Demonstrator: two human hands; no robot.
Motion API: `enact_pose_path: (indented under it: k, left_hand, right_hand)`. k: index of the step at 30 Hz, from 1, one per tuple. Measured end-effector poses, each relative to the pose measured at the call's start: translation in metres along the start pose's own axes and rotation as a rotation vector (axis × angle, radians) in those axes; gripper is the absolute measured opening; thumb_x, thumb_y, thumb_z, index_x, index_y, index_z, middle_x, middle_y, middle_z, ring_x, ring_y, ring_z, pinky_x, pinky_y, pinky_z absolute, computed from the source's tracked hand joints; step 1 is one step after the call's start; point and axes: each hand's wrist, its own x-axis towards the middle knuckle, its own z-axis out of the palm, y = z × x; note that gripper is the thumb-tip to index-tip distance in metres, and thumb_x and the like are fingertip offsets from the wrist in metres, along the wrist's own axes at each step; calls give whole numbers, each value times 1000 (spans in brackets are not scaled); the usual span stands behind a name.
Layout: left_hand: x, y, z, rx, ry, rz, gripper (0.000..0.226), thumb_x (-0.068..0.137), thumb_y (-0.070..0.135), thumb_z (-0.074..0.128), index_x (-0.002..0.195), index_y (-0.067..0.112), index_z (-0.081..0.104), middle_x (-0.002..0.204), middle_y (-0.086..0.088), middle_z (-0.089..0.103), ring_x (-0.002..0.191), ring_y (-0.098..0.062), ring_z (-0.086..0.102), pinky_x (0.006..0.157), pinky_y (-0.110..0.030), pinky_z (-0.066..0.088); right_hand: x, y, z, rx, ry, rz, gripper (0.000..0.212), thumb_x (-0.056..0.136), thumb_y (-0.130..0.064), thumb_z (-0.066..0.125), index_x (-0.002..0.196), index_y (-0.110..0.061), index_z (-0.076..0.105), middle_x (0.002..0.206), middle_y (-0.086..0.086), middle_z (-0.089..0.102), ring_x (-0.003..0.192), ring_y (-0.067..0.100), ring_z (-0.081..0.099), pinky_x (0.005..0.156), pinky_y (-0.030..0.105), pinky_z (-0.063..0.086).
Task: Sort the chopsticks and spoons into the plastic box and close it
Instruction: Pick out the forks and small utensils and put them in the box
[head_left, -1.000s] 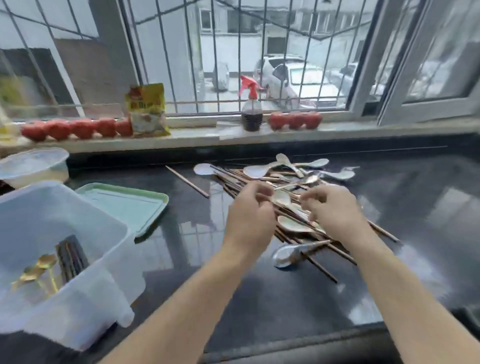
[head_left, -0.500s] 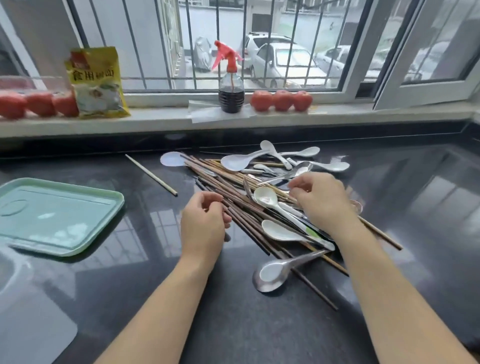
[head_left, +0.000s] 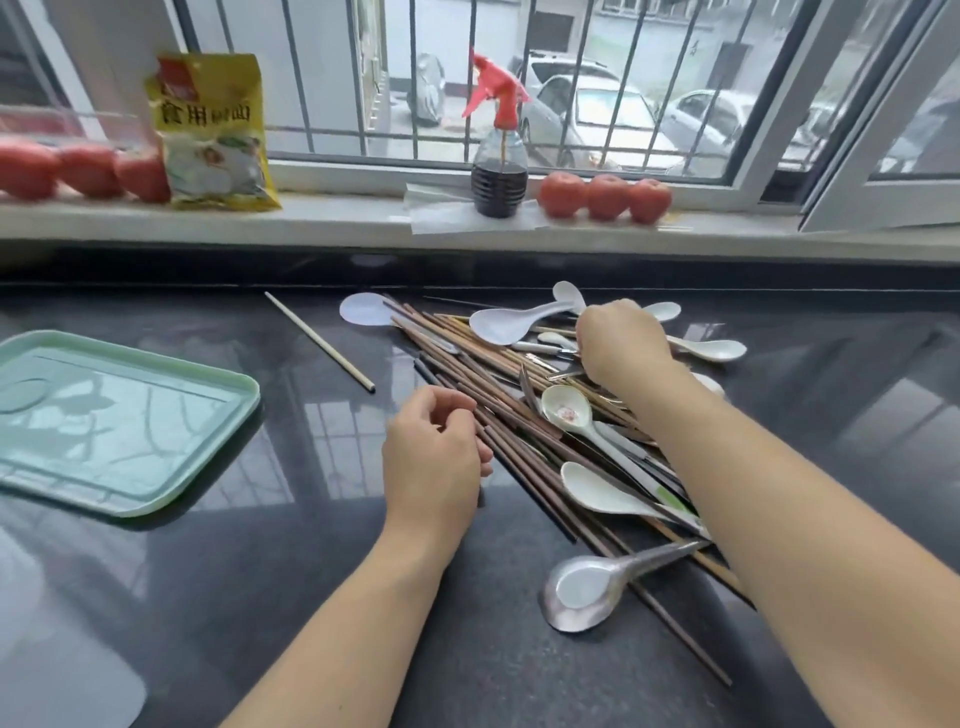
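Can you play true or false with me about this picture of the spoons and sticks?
1. The green lid lies left of the pile. True.
2. One pale chopstick lies apart from the pile. True.
3. The spray bottle has a blue top. False: its top is red.
4. The metal spoon is farthest from the person. False: it lies at the near end of the pile.
5. Three tomatoes sit right of the bottle. True.
6. Both hands are flat on the lid. False: the left hand and right hand are at the pile.
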Motion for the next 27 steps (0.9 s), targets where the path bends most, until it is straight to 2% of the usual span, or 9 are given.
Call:
enact_pose_path:
  k: [3, 8, 11, 15, 18, 20, 22, 24, 27]
  left_hand:
    - [-1, 1, 0, -15, -6, 7, 23, 95, 1, 46, 88, 13, 65, 62, -1, 63, 54, -13, 61, 51, -32, 53]
    - [-1, 0, -3, -31, -4, 19, 23, 96, 0, 47, 88, 13, 65, 71, -6, 64, 59, -14, 62, 54, -30, 53]
    - [-1, 0, -4, -47, -14, 15, 23, 97, 1, 47, 89, 13, 65, 71, -5, 64, 60, -15, 63, 55, -33, 55]
    - [-4, 1, -3, -83, 15, 20, 19, 99, 7, 49, 96, 18, 63, 80, -6, 67, 66, -19, 65, 58, -36, 58]
    - [-7, -3, -3, -102, 124, 109, 16, 103, 28, 48, 115, 31, 58, 116, 1, 57, 102, -19, 64, 85, -37, 58]
    - [-8, -5, -3, -5, 123, 221, 22, 105, 29, 45, 122, 37, 57, 127, 9, 47, 119, -8, 51, 101, -21, 45]
    - [-7, -8, 1, 180, 74, 338, 22, 104, 25, 46, 112, 36, 64, 119, 11, 56, 118, -10, 50, 103, -30, 45]
    - [-6, -11, 4, 307, 20, 381, 28, 103, 30, 44, 89, 29, 68, 94, 13, 64, 102, -16, 55, 92, -48, 49]
    - [-7, -15, 6, 367, -43, 392, 35, 104, 38, 42, 79, 26, 62, 74, 9, 63, 82, -19, 60, 77, -51, 51]
  right_hand:
    - [-3, -1, -2, -38, 27, -18, 15, 89, -3, 62, 102, -9, 66, 78, 6, 48, 82, 25, 46, 67, 36, 41]
    - [-9, 11, -11, 55, 166, -14, 25, 88, 3, 58, 97, -15, 73, 93, 5, 68, 89, 26, 47, 73, 36, 42]
    - [-36, 15, -24, 437, 357, 47, 17, 96, -12, 59, 97, -19, 75, 88, 1, 71, 89, 23, 48, 80, 38, 46]
    - [-83, -2, -36, 990, 267, 4, 12, 94, -17, 67, 91, -27, 73, 78, -13, 69, 78, 2, 63, 75, 22, 50]
    - [-100, -17, -33, 984, 192, -162, 15, 95, -8, 65, 92, -21, 74, 74, -17, 62, 71, -5, 58, 69, 9, 41]
    - [-104, -30, -31, 930, 185, -292, 14, 94, -6, 65, 95, -15, 75, 78, -18, 60, 75, -6, 57, 71, 8, 39]
    - [-108, -42, -30, 893, 200, -384, 12, 93, -7, 67, 95, -15, 76, 79, -17, 61, 76, -1, 58, 74, 13, 44]
    - [-111, -48, -30, 927, 230, -378, 12, 92, -6, 67, 94, -14, 76, 73, -22, 59, 67, -3, 58, 70, 14, 45]
    - [-114, -44, -33, 1088, 145, -253, 12, 94, -5, 65, 100, -13, 72, 72, -9, 68, 56, 7, 65, 62, 21, 54]
